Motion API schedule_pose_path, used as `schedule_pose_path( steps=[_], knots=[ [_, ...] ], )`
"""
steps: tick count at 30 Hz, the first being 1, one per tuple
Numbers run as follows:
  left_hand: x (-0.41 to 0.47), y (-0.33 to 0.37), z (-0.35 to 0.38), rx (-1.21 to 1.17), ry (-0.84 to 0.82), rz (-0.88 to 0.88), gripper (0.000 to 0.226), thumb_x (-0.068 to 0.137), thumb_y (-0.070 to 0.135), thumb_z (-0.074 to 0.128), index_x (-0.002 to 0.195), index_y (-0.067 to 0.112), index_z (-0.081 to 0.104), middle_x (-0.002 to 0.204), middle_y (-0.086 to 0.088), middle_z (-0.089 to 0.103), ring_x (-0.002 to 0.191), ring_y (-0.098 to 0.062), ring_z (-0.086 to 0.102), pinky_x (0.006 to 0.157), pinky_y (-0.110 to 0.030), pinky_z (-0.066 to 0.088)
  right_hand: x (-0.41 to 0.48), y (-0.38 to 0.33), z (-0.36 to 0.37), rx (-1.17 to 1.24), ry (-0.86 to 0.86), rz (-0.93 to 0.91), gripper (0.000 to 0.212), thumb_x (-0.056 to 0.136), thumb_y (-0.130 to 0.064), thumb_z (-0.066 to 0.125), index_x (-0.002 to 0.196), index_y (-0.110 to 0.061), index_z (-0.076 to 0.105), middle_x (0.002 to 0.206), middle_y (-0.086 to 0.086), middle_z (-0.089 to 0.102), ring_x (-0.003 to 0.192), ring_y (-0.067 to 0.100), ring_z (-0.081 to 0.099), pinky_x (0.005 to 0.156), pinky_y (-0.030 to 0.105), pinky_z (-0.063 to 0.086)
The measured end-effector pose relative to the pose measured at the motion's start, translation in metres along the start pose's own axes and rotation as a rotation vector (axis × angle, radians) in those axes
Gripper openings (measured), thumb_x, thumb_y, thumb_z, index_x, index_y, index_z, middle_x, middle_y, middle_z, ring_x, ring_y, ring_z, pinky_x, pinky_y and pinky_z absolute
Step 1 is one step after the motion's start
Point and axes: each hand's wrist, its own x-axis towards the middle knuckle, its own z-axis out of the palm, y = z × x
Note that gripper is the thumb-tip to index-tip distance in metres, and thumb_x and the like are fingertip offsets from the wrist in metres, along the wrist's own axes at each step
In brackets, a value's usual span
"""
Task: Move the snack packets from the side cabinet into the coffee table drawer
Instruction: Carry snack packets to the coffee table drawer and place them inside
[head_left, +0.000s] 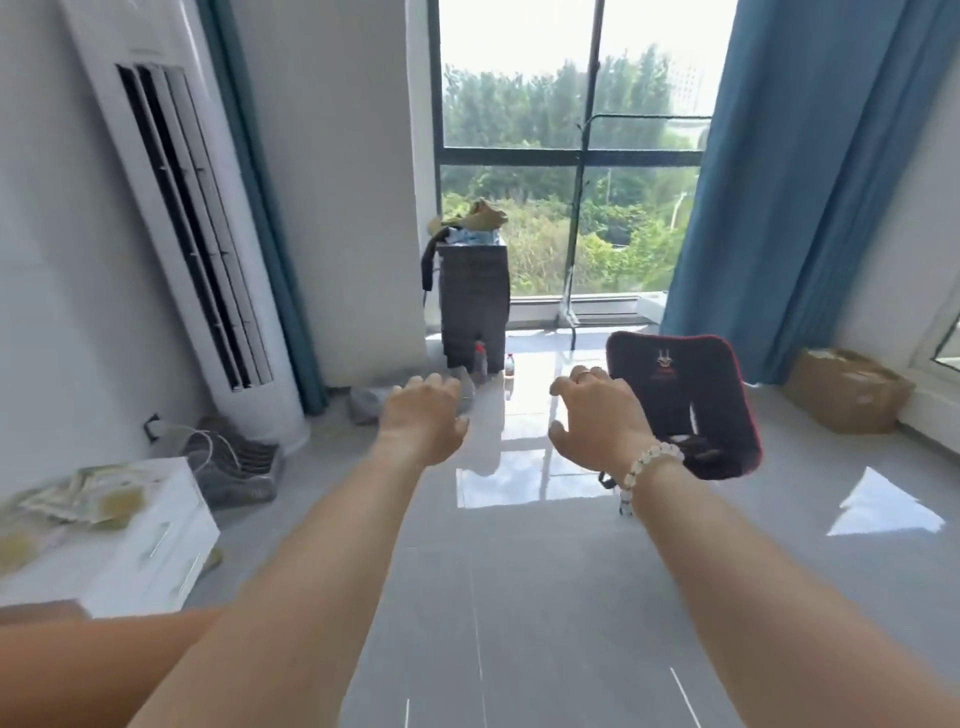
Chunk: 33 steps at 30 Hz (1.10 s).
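Note:
A low white side cabinet (156, 540) with drawers stands at the lower left. Several pale yellow-green snack packets (88, 499) lie on its top, blurred. My left hand (423, 418) and my right hand (597, 421) are both stretched out in front of me over the grey tiled floor, palms down, fingers loosely curled, holding nothing. Both hands are well to the right of the cabinet and apart from the packets. A bead bracelet sits on my right wrist. No coffee table is in view.
A tall white air conditioner (187, 223) stands at the left wall. A black and red chair back (680, 400) is just beyond my right hand. A dark stack with bottles (472, 306) stands by the window. A cardboard box (847, 389) sits at the right.

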Motion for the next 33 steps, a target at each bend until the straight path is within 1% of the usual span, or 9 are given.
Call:
schedule_pose_path(
  steps=[3, 6, 10, 14, 17, 20, 23, 29, 33],
  knots=[
    [0.028, -0.045, 0.019, 0.015, -0.040, -0.130, 0.041, 0.096, 0.040, 0.043, 0.130, 0.018, 0.046, 0.130, -0.004, 0.050, 0.122, -0.025, 0.046, 0.097, -0.036, 0.037, 0.061, -0.028, 0.025, 0.039, 0.000, -0.139, 0.045, 0.090, -0.028, 0.050, 0.133, -0.015, 0.047, 0.135, 0.006, 0.047, 0.127, 0.023, 0.040, 0.104, 0.034, 0.033],
    [0.062, -0.080, 0.030, 0.021, -0.051, -0.232, 0.042, 0.096, 0.040, 0.043, 0.131, 0.017, 0.045, 0.131, -0.005, 0.049, 0.123, -0.024, 0.045, 0.098, -0.037, 0.036, 0.127, -0.050, 0.043, 0.080, 0.023, -0.261, 0.040, 0.089, -0.028, 0.050, 0.126, -0.015, 0.051, 0.127, 0.005, 0.051, 0.121, 0.022, 0.044, 0.100, 0.033, 0.035],
    [0.101, -0.122, 0.027, 0.013, -0.028, -0.358, 0.041, 0.096, 0.039, 0.043, 0.129, 0.014, 0.047, 0.131, -0.007, 0.049, 0.122, -0.026, 0.046, 0.097, -0.037, 0.038, 0.213, -0.077, 0.050, 0.138, 0.029, -0.398, 0.037, 0.089, -0.031, 0.050, 0.120, -0.011, 0.053, 0.122, 0.006, 0.053, 0.117, 0.024, 0.045, 0.094, 0.033, 0.035],
    [0.125, -0.170, 0.035, 0.021, 0.020, -0.537, 0.038, 0.096, 0.037, 0.043, 0.125, 0.013, 0.050, 0.126, -0.006, 0.052, 0.117, -0.026, 0.049, 0.093, -0.037, 0.039, 0.285, -0.112, 0.067, 0.151, 0.048, -0.523, 0.039, 0.088, -0.028, 0.052, 0.124, -0.012, 0.052, 0.125, 0.005, 0.052, 0.119, 0.023, 0.044, 0.097, 0.032, 0.035],
    [0.125, -0.205, 0.046, 0.076, -0.044, -0.644, 0.040, 0.096, 0.036, 0.043, 0.128, 0.014, 0.048, 0.129, -0.006, 0.051, 0.120, -0.027, 0.047, 0.094, -0.038, 0.039, 0.318, -0.150, 0.079, 0.181, 0.029, -0.640, 0.034, 0.089, -0.025, 0.051, 0.120, -0.010, 0.054, 0.127, 0.006, 0.050, 0.119, 0.023, 0.044, 0.098, 0.032, 0.035],
    [0.121, -0.242, 0.055, 0.118, -0.089, -0.758, 0.041, 0.096, 0.036, 0.041, 0.130, 0.014, 0.047, 0.131, -0.007, 0.051, 0.120, -0.027, 0.048, 0.095, -0.039, 0.039, 0.342, -0.196, 0.091, 0.223, 0.017, -0.762, 0.038, 0.089, -0.024, 0.050, 0.125, -0.012, 0.052, 0.125, 0.005, 0.052, 0.118, 0.022, 0.046, 0.097, 0.033, 0.036],
    [0.121, -0.284, 0.064, 0.149, -0.126, -0.840, 0.041, 0.095, 0.036, 0.040, 0.130, 0.016, 0.046, 0.130, -0.006, 0.051, 0.119, -0.027, 0.048, 0.094, -0.038, 0.040, 0.367, -0.238, 0.103, 0.276, 0.013, -0.834, 0.040, 0.089, -0.026, 0.051, 0.127, -0.012, 0.051, 0.127, 0.005, 0.053, 0.119, 0.022, 0.046, 0.098, 0.034, 0.036],
    [0.142, -0.369, 0.090, 0.148, -0.101, -0.962, 0.041, 0.097, 0.036, 0.041, 0.132, 0.017, 0.045, 0.128, -0.005, 0.055, 0.118, -0.026, 0.050, 0.089, -0.035, 0.041, 0.422, -0.317, 0.132, 0.265, 0.002, -0.953, 0.035, 0.089, -0.024, 0.050, 0.122, -0.012, 0.052, 0.121, 0.006, 0.053, 0.114, 0.022, 0.048, 0.092, 0.031, 0.039],
    [0.161, -0.436, 0.103, 0.142, -0.087, -1.035, 0.042, 0.097, 0.038, 0.040, 0.133, 0.017, 0.044, 0.128, -0.006, 0.055, 0.119, -0.026, 0.050, 0.089, -0.034, 0.041, 0.470, -0.377, 0.143, 0.284, 0.016, -1.031, 0.035, 0.090, -0.026, 0.050, 0.122, -0.011, 0.052, 0.119, 0.005, 0.052, 0.113, 0.021, 0.048, 0.092, 0.030, 0.038]
  ],
)
